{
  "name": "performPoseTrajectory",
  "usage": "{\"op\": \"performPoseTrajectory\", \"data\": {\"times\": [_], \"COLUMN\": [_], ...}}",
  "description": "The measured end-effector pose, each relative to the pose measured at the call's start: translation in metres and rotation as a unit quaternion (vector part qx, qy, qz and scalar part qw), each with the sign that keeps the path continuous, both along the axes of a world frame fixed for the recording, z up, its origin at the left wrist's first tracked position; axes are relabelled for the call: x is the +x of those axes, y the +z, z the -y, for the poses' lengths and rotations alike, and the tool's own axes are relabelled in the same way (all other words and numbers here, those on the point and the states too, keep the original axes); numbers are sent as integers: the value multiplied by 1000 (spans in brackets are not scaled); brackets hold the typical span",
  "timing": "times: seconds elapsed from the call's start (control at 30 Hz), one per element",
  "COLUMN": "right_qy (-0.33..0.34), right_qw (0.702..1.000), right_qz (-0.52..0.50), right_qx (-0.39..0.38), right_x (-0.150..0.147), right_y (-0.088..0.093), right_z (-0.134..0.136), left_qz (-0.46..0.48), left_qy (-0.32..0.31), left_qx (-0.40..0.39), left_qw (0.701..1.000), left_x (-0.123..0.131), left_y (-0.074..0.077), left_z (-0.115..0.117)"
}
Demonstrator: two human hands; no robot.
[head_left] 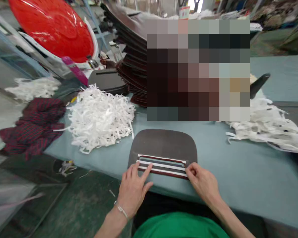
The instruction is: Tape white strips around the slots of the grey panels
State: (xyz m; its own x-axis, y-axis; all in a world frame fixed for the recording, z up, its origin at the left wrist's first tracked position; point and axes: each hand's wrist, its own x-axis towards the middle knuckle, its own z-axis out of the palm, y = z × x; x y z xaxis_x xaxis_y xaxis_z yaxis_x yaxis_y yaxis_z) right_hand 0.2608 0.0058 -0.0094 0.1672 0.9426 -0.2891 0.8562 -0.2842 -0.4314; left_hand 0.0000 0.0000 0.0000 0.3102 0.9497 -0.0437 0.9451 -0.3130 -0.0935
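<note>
Left hand: you're pressing it [132, 193] open on the strips' left ends, fingers spread, gripping nothing.
Right hand: you're curling it [202, 181] over the strips' right ends, fingertips pinching them.
Panel: a dark grey rounded panel [162, 142] is lying flat at the table's near edge, white and dark red strips [161, 165] running across it.
Around: a blue-grey table [238, 165] is carrying white shredded strips [99, 119] left of the panel, more white strips [265, 124] right, and stacked dark panels [131, 76] beyond. Pixelation is hiding the upper middle.
</note>
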Motion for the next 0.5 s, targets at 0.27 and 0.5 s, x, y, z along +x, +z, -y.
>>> {"op": "performPoseTrajectory", "data": {"times": [0.27,0.5], "right_qy": [-9,156], "right_qw": [998,962], "right_qz": [56,129], "right_qx": [-16,184], "right_x": [-8,-29], "right_y": [7,-4], "right_z": [-3,-4], "left_qz": [6,45], "left_qy": [16,-6], "left_qx": [29,45], "left_qw": [999,998], "left_x": [5,7], "left_y": [-4,-9], "left_z": [4,-14]}}
